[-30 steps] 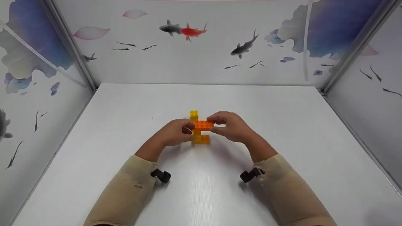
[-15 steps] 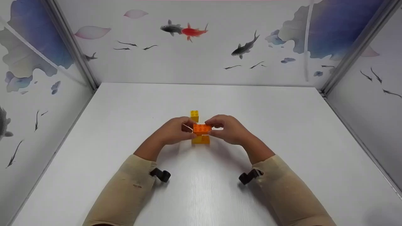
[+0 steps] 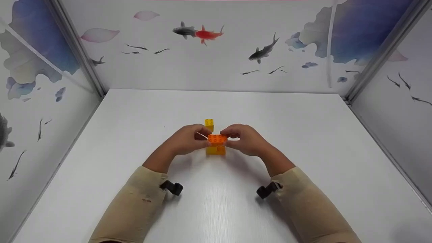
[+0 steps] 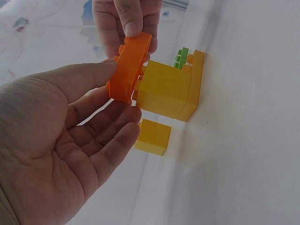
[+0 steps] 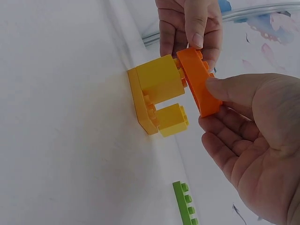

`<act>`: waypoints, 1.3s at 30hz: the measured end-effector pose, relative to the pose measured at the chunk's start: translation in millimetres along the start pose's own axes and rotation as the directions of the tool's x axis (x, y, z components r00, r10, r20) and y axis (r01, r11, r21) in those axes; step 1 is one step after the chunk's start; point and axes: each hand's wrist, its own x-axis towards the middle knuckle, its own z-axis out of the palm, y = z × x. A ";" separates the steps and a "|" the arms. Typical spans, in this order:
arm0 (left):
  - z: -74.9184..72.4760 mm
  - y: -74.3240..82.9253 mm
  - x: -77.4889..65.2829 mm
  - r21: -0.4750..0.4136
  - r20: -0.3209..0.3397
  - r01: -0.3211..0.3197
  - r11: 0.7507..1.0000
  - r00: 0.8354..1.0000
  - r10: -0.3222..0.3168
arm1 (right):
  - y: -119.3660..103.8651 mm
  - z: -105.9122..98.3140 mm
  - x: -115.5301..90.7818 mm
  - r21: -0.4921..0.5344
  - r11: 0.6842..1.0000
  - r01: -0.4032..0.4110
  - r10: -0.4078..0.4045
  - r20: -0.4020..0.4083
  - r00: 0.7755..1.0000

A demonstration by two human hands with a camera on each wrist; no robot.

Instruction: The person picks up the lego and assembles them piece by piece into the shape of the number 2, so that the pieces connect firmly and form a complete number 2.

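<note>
My left hand (image 3: 189, 140) and right hand (image 3: 246, 140) pinch an orange toy building brick (image 3: 217, 139) at its two ends, thumbs nearest me. Its studs face up. The brick sits just over a yellow block (image 4: 164, 89), whose studs show along its underside in both wrist views; the two look slightly apart. That block stands on one end of a flat amber brick (image 5: 144, 105), which lies on the table. Behind the orange brick is another yellow block (image 3: 209, 124), partly hidden by my left fingers in the head view.
A thin green studded brick (image 5: 185, 204) lies on the table, hidden in the head view. The white table (image 3: 216, 202) is enclosed by walls (image 3: 216, 64) printed with fish and leaves. A black wrist camera (image 3: 172, 187) sits at each sleeve.
Both hands have brought the orange brick lower and slightly left, over the yellow block. During the last half second it has shifted only a little farther down.
</note>
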 end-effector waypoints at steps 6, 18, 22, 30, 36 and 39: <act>0.9 -1.4 -0.2 -0.006 -0.001 -0.002 1.000 1.000 0.002 | 2.6 2.1 0.4 0.026 0.999 0.032 -0.032 0.000 0.999; 3.1 -1.4 0.4 -0.007 -0.015 0.041 0.999 0.999 -0.041 | 3.4 2.9 1.4 0.035 0.998 0.046 -0.046 0.009 0.999; 3.5 0.4 0.1 -0.013 -0.014 0.055 0.998 0.998 -0.055 | 3.0 2.8 1.2 0.035 0.999 0.039 -0.040 0.013 0.999; 4.6 -0.9 2.9 -0.007 -0.021 0.077 0.997 0.997 -0.077 | 5.9 3.5 2.3 -0.001 0.999 0.033 -0.033 0.019 0.999; 4.1 0.0 2.5 0.016 -0.019 0.069 0.997 0.997 -0.069 | 10.9 -2.3 3.1 0.026 0.999 0.041 -0.042 0.030 0.999; 3.2 1.3 1.8 0.025 -0.019 0.068 0.997 0.998 -0.067 | 14.2 -8.1 3.9 0.049 0.999 0.003 -0.003 -0.002 1.000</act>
